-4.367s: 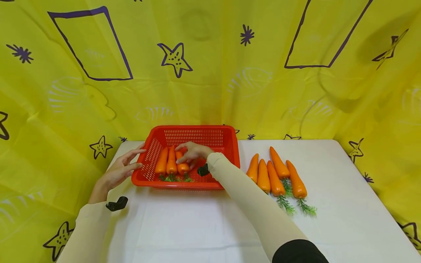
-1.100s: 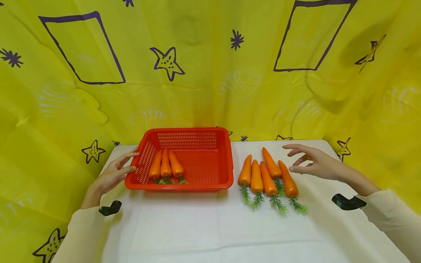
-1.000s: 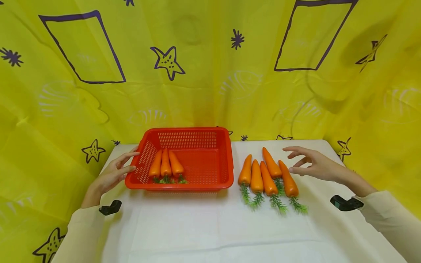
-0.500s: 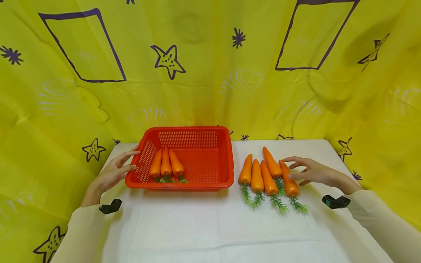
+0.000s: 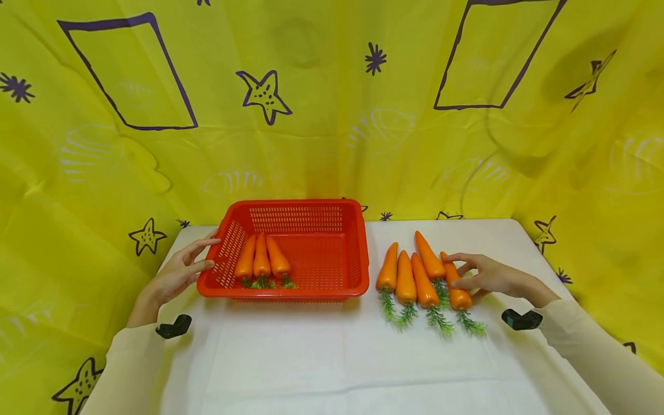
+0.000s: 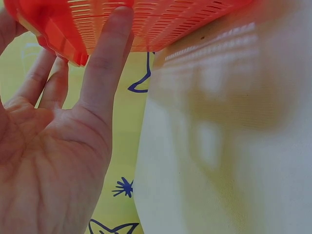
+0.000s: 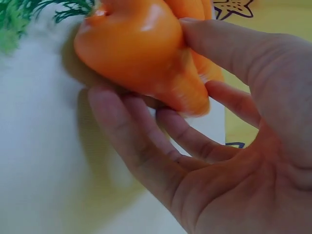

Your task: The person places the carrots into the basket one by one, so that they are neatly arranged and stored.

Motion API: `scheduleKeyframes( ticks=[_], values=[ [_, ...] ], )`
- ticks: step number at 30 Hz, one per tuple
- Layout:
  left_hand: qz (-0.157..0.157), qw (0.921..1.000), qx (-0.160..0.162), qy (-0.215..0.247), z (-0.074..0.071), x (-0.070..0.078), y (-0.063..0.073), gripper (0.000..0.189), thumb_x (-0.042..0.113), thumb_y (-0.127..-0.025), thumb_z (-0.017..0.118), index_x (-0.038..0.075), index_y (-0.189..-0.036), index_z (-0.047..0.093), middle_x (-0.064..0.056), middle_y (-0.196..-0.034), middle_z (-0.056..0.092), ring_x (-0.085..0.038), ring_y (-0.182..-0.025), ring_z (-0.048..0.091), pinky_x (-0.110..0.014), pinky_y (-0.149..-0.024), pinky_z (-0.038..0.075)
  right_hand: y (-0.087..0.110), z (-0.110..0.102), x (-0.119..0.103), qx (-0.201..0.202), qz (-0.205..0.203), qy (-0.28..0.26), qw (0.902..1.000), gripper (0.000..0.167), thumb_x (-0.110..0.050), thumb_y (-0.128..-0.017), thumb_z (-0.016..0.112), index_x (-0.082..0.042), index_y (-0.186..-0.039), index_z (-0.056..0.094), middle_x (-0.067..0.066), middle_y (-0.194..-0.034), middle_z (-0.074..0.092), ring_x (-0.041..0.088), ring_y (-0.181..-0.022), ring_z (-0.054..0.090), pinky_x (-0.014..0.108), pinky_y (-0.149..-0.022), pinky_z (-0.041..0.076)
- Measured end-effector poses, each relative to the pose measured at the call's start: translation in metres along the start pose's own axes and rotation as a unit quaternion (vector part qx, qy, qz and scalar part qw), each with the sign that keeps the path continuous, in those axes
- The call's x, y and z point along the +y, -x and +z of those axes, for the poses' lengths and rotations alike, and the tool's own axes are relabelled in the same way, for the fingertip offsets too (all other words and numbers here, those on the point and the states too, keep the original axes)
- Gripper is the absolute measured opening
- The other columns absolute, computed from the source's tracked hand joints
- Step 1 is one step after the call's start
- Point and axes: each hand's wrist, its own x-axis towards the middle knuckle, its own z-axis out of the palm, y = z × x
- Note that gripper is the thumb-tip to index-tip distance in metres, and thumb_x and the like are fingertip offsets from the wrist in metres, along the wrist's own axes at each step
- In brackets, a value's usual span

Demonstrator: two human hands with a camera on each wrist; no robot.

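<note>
At the table's left side, my left hand (image 5: 176, 276) touches the left end of a red plastic basket (image 5: 316, 293), thumb and fingers extended. Its thumb (image 6: 100, 68) lies against the slotted wall in the left wrist view. Three carrots (image 5: 277, 259) with green tops lie inside the basket, on its left. On the right, my right hand (image 5: 490, 275) is round the rightmost carrot (image 5: 459, 298). In the right wrist view, the thumb touches one side of this carrot (image 7: 131, 44) and the curled fingers reach along its other side. The carrot lies on the table.
Several more carrots (image 5: 406, 279) lie close together between the basket and my right hand, leafy tops toward me. A white cloth (image 5: 290, 357) covers the table. Yellow patterned curtains (image 5: 321, 155) stand behind and on both sides.
My right hand has left the basket, crossed to the loose carrots and closed in on the rightmost one. The left hand stays at the basket.
</note>
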Motion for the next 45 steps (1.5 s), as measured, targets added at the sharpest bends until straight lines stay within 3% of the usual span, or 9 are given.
scheduleKeyframes(
  ticks=[6,12,18,26,32,39,45],
  values=[
    [0.001,1.0,0.003,-0.003,0.001,0.001,0.002,0.051,0.001,-0.105,0.053,0.003,-0.154,0.041,0.0,-0.174,0.002,-0.028,-0.155,0.009,-0.024,-0.097,0.052,0.0,0.005,-0.003,0.015,0.003,-0.004,0.9999,0.074,-0.016,-0.095,0.074,0.001,-0.156,0.034,0.036,-0.132,0.048,0.03,-0.087,0.068,0.042,-0.074,0.061],
    [0.006,1.0,0.002,-0.002,0.001,0.0,0.002,0.052,-0.001,-0.104,0.054,0.001,-0.153,0.04,-0.002,-0.174,0.001,-0.006,-0.143,0.032,-0.025,-0.097,0.052,0.0,0.011,-0.003,0.019,0.0,-0.016,0.9997,0.076,-0.013,-0.096,0.073,0.004,-0.157,0.031,0.036,-0.129,0.05,0.032,-0.085,0.069,0.043,-0.073,0.062],
    [0.008,1.0,0.0,0.003,-0.002,-0.003,0.001,0.053,-0.003,-0.104,0.054,-0.001,-0.154,0.038,0.0,-0.174,0.002,0.005,-0.138,0.035,-0.025,-0.097,0.052,0.0,0.011,-0.005,0.023,-0.006,-0.008,0.9997,0.077,-0.014,-0.095,0.074,0.005,-0.156,0.032,0.037,-0.128,0.05,0.031,-0.084,0.07,0.042,-0.072,0.062],
    [0.006,1.0,0.002,-0.003,0.0,0.0,0.002,0.052,-0.001,-0.104,0.054,0.002,-0.154,0.04,-0.001,-0.174,0.002,-0.012,-0.148,0.025,-0.026,-0.097,0.053,0.0,0.011,-0.004,0.025,-0.007,0.001,0.9997,0.076,-0.014,-0.095,0.074,0.006,-0.155,0.032,0.035,-0.125,0.053,0.028,-0.083,0.07,0.04,-0.072,0.062],
    [0.008,1.0,0.001,0.003,0.002,0.0,0.001,0.052,-0.002,-0.104,0.054,0.001,-0.153,0.04,-0.003,-0.174,0.001,-0.004,-0.143,0.032,-0.027,-0.096,0.054,0.002,0.007,-0.004,0.01,-0.007,0.016,0.9998,0.075,-0.013,-0.095,0.073,0.005,-0.156,0.033,0.036,-0.129,0.051,0.03,-0.089,0.068,0.04,-0.074,0.061],
    [-0.001,1.0,0.005,-0.008,0.003,0.0,0.0,0.051,0.0,-0.104,0.055,0.0,-0.153,0.039,-0.005,-0.174,0.0,-0.041,-0.154,0.003,-0.025,-0.097,0.052,0.008,-0.004,-0.013,-0.02,-0.001,0.044,0.9989,0.075,-0.014,-0.096,0.072,0.003,-0.157,0.033,0.036,-0.132,0.049,0.029,-0.087,0.067,0.04,-0.074,0.061],
    [-0.007,0.9999,0.009,-0.011,0.002,0.001,0.0,0.051,0.001,-0.104,0.056,0.001,-0.153,0.04,-0.004,-0.174,0.001,-0.046,-0.153,0.001,-0.026,-0.096,0.053,0.016,-0.02,-0.034,-0.017,-0.005,0.068,0.9975,0.075,-0.015,-0.095,0.074,0.0,-0.157,0.035,0.036,-0.135,0.045,0.03,-0.087,0.069,0.04,-0.075,0.062]
  ],
)
